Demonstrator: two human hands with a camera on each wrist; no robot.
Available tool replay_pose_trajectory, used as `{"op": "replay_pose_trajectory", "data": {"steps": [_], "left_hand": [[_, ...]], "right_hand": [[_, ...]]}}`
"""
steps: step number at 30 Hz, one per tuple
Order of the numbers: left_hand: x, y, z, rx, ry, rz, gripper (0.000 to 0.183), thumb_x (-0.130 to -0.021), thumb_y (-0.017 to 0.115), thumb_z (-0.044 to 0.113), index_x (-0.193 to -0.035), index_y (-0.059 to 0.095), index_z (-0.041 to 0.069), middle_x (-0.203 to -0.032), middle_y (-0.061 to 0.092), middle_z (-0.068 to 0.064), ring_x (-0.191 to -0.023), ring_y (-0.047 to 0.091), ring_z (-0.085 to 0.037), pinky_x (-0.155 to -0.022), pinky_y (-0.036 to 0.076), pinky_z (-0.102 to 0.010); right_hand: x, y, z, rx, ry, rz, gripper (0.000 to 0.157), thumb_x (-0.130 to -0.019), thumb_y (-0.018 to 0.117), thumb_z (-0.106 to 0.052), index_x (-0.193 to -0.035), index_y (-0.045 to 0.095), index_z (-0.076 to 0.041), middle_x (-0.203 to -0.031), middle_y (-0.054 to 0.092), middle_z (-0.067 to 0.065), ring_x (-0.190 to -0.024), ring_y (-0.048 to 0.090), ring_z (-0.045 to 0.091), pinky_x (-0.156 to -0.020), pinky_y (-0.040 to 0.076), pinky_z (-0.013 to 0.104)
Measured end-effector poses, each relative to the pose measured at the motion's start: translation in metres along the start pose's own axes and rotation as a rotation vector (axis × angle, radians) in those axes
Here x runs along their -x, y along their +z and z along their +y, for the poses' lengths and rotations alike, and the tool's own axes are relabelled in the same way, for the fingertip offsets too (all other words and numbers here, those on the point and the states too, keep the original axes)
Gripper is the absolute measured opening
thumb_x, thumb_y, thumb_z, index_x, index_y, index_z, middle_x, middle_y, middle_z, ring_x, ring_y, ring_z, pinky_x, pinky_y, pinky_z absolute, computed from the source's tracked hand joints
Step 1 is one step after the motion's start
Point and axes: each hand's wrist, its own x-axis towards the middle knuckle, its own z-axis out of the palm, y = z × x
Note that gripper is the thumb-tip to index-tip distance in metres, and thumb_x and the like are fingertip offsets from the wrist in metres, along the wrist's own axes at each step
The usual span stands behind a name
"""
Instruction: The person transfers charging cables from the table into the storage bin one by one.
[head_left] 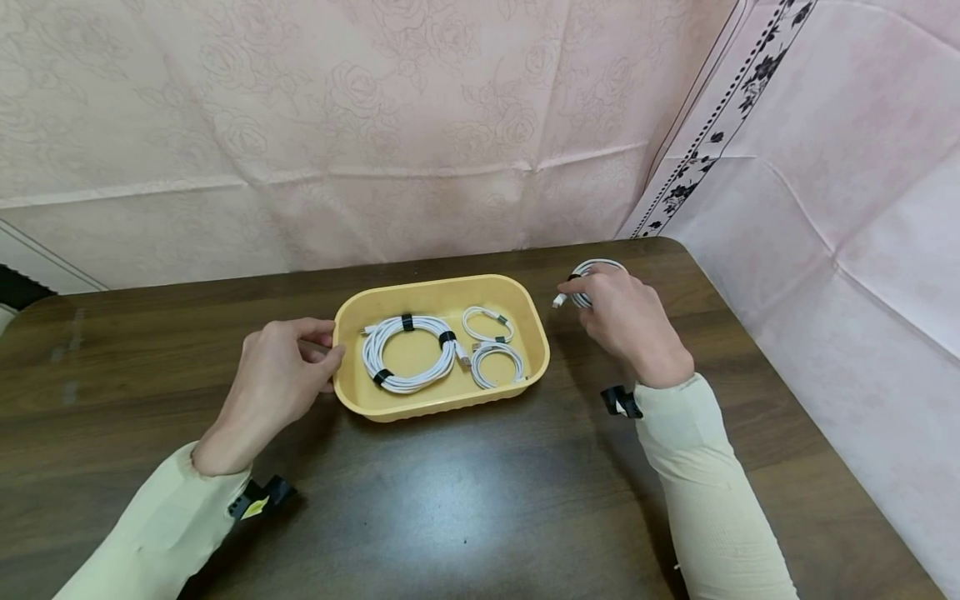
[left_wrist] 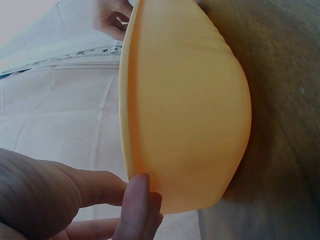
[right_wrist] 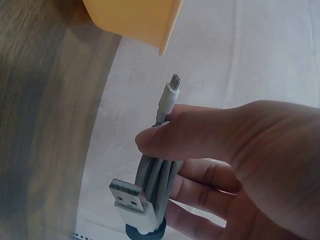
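A shallow yellow plastic basket [head_left: 442, 410] sits on the brown wooden table. Inside lie a large coiled white cable [head_left: 375, 367] with black ties and, to its right, two smaller white cable coils, one [head_left: 498, 385] in front of the other [head_left: 467, 320]. My left hand [head_left: 277, 367] holds the basket's left end, fingertips [left_wrist: 137, 200] at the rim and outer wall. Right of the basket and apart from it, my right hand [head_left: 622, 321] pinches a coiled white USB cable [right_wrist: 155, 175]. Its USB plug [right_wrist: 132, 205] and smaller plug [right_wrist: 169, 97] stick out; a black tie [right_wrist: 145, 234] binds the coil.
Pale floral sheeting [head_left: 375, 125] hangs behind the table [head_left: 442, 508], and more sheeting [head_left: 862, 208] rises along its right side. The table's back right corner [head_left: 667, 246] lies just beyond my right hand. Black wrist mounts [head_left: 262, 497] sit at both cuffs.
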Motion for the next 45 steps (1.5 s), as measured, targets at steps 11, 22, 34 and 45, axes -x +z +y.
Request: {"op": "replay_pose_trajectory", "data": {"steps": [11, 22, 34, 45], "left_hand": [[0.0, 0.0, -0.001, 0.005, 0.007, 0.001, 0.038, -0.096, 0.067, 0.013, -0.13, 0.064, -0.005, -0.108, 0.071, -0.022, -0.071, 0.071, -0.015, -0.055, 0.057, -0.024], [0.0, 0.0, -0.002, 0.004, 0.001, 0.001, 0.038, -0.096, 0.067, 0.013, -0.13, 0.064, -0.004, -0.106, 0.072, -0.022, -0.07, 0.071, -0.014, -0.055, 0.057, -0.024], [-0.001, 0.0, -0.002, -0.001, 0.003, 0.002, 0.04, -0.096, 0.066, 0.012, -0.132, 0.063, -0.005, -0.112, 0.07, -0.022, -0.075, 0.072, -0.016, -0.055, 0.057, -0.024], [-0.001, 0.001, -0.002, -0.002, 0.005, -0.001, 0.04, -0.096, 0.066, 0.012, -0.132, 0.063, -0.005, -0.112, 0.07, -0.022, -0.075, 0.072, -0.016, -0.055, 0.057, -0.024]], "right_hand": [[0.002, 0.0, -0.004, 0.001, -0.041, 0.04, 0.049, -0.084, 0.061, 0.004, -0.126, 0.074, -0.018, -0.12, 0.069, 0.009, -0.107, 0.065, 0.033, -0.069, 0.055, 0.054], [0.004, -0.001, -0.01, 0.02, -0.071, 0.044, 0.05, -0.084, 0.059, 0.006, -0.124, 0.076, -0.02, -0.117, 0.071, 0.009, -0.1, 0.065, 0.031, -0.066, 0.054, 0.05], [0.004, -0.002, -0.013, 0.042, -0.105, 0.068, 0.046, -0.084, 0.063, 0.006, -0.121, 0.077, -0.019, -0.113, 0.071, 0.008, -0.105, 0.066, 0.031, -0.068, 0.056, 0.051], [0.005, -0.003, -0.016, 0.045, -0.108, 0.069, 0.044, -0.085, 0.064, 0.004, -0.121, 0.077, -0.019, -0.116, 0.07, 0.009, -0.105, 0.066, 0.032, -0.068, 0.056, 0.052]]}}
